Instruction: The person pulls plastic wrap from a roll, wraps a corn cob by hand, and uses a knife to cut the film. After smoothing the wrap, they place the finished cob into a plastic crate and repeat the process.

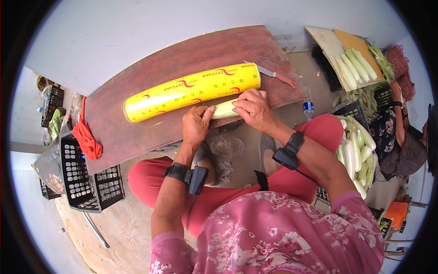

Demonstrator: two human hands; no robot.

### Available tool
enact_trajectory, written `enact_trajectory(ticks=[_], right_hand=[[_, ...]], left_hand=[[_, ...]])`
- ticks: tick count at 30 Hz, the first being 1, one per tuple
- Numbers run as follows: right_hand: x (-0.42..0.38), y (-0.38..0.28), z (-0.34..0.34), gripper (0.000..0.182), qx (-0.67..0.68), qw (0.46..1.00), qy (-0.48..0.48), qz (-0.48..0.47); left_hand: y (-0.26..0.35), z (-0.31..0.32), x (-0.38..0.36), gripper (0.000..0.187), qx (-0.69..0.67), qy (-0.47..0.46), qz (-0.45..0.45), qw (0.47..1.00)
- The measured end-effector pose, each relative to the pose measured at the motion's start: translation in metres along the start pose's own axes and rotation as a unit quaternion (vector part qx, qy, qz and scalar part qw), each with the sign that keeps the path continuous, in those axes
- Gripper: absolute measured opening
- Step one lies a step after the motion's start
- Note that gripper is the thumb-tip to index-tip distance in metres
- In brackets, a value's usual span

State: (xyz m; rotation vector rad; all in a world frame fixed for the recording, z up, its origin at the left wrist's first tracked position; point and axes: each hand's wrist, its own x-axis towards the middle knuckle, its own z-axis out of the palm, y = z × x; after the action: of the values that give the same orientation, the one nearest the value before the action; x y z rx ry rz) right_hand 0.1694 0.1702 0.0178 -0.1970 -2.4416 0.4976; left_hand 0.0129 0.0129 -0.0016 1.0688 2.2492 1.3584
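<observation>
A pale green ear of corn (224, 110), apparently still in its inner husk, lies level at the near edge of the reddish table (150, 137). My left hand (197, 122) is closed around its left end, thumb along the top. My right hand (255, 109) grips the right end with bent fingers, which hide that end. Just beyond both hands lies a large yellow roll of cling film (194, 91) with red and green print. A knife (277, 77) with a pink handle rests beyond the roll's right end, its blade partly hidden.
At right, a crate holds several pale ears (358, 150), and more ears (358, 66) lie on a board. A co-worker (401, 137) sits there. A water bottle (309, 109) stands near the table. A red cloth (86, 139) hangs over the left edge above a black crate (77, 176).
</observation>
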Motion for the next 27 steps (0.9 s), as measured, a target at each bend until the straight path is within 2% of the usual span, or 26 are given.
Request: enact_trajectory(ticks=[5, 11, 15, 17, 19, 22, 25, 27], right_hand=[[0.006, 0.003, 0.0, 0.013, 0.006, 1.0, 0.002, 0.006], [0.005, 0.009, 0.001, 0.009, 0.037, 0.999, -0.008, 0.009], [0.005, 0.012, 0.002, 0.008, 0.041, 0.999, -0.008, 0.006], [0.005, 0.011, 0.002, 0.008, 0.04, 0.999, -0.005, 0.003], [0.004, 0.011, 0.002, 0.009, 0.037, 0.999, -0.006, 0.001], [0.005, 0.01, 0.001, 0.012, 0.03, 1.0, -0.008, 0.0], [0.005, 0.009, 0.0, 0.012, 0.029, 1.0, -0.009, 0.004], [0.005, 0.009, 0.0, 0.012, 0.03, 0.999, -0.012, 0.004]], left_hand=[[-0.001, 0.0, 0.004, 0.031, -0.017, -0.007, -0.037, 0.999], [0.007, -0.013, 0.004, 0.029, -0.048, -0.012, -0.143, 0.988], [-0.013, -0.021, 0.006, 0.019, -0.005, 0.113, -0.144, 0.983], [-0.032, -0.021, 0.006, 0.015, 0.071, 0.166, -0.063, 0.982], [-0.013, -0.026, -0.002, 0.013, 0.121, 0.203, 0.001, 0.972], [0.015, -0.021, -0.013, 0.016, 0.092, 0.142, 0.154, 0.974], [0.031, -0.013, -0.018, 0.026, 0.097, 0.032, 0.179, 0.978], [0.031, -0.009, -0.015, 0.027, 0.122, 0.023, 0.185, 0.975]])
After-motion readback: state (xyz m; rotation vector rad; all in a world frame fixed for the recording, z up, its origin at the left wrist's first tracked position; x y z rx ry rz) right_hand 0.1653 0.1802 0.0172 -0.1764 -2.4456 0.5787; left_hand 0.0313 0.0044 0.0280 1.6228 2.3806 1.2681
